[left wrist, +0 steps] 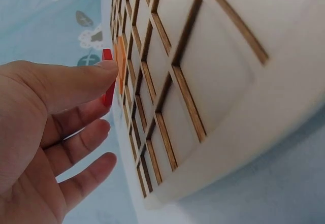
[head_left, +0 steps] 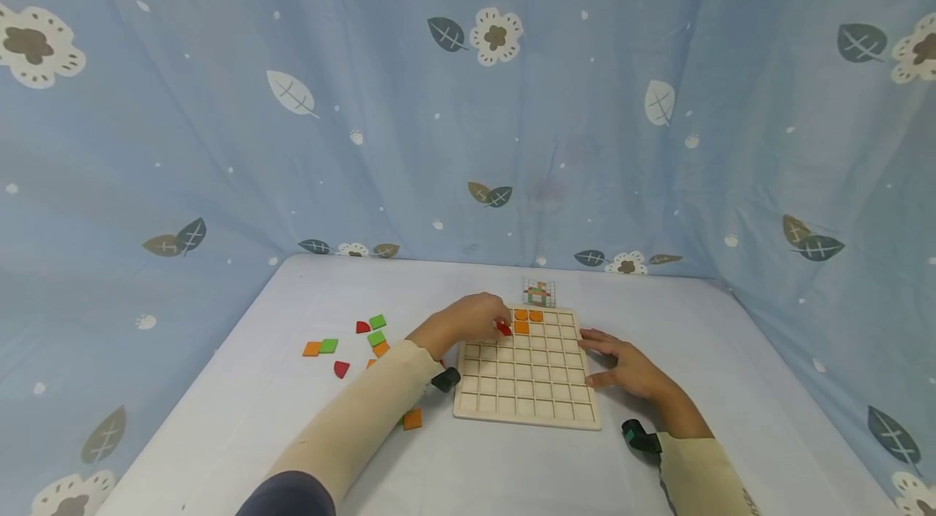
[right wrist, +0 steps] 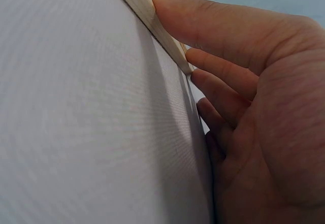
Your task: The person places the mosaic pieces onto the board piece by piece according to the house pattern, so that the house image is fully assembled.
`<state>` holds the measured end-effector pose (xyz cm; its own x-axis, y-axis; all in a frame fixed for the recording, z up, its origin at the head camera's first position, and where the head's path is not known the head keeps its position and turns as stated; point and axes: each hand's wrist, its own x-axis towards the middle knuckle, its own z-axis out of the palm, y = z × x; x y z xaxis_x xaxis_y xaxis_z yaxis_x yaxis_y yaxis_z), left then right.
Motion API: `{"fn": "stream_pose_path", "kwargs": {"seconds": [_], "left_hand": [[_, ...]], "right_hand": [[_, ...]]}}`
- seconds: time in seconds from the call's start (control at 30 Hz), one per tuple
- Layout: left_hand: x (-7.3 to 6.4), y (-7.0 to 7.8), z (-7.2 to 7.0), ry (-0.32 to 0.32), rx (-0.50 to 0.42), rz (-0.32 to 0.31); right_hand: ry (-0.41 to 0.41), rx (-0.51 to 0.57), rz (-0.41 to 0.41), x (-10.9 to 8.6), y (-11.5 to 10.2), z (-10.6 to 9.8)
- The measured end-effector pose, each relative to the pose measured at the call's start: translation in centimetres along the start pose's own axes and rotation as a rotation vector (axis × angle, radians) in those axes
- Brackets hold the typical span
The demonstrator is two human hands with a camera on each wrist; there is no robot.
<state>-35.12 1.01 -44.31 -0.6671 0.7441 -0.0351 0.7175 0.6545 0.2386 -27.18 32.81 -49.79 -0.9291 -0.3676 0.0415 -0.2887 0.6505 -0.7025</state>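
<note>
My left hand point(head_left: 478, 316) pinches a red tile point(left wrist: 107, 77) between thumb and fingers, over the far left part of a wooden grid board point(head_left: 526, 410). In the head view the red piece point(head_left: 503, 328) shows just left of the orange tiles point(head_left: 522, 327) set in the board's far squares. Two of those orange tiles are round-looking and side by side in the far row. My right hand point(head_left: 621, 366) rests along the board's right edge, fingers spread, thumb and fingertips touching the rim, as the right wrist view also shows.
Loose green point(head_left: 377, 321), orange point(head_left: 312, 349) and red tiles point(head_left: 341, 369) lie scattered on the white table left of the board, some partly behind my left arm. A small patterned card point(head_left: 539, 292) lies beyond the board's far edge. A blue curtain point(head_left: 468, 110) hangs behind the table.
</note>
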Motion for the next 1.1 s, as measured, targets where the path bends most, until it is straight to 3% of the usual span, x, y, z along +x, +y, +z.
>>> {"fn": "stream_pose_path", "kwargs": {"seconds": [0.3, 0.7, 1.1], "left_hand": [[0.7, 1.0, 0.0, -0.013, 0.015, -0.026], [1.4, 2.3, 0.2, -0.012, 0.054, 0.05], [2.4, 3.7, 0.6, -0.047, 0.047, 0.039]], "right_hand": [[0.005, -0.005, 0.0, 0.1, 0.4, 0.2], [0.005, 0.006, 0.03, 0.1, 0.1, 0.2], [-0.008, 0.028, 0.034, 0.0, -0.1, 0.0]]}}
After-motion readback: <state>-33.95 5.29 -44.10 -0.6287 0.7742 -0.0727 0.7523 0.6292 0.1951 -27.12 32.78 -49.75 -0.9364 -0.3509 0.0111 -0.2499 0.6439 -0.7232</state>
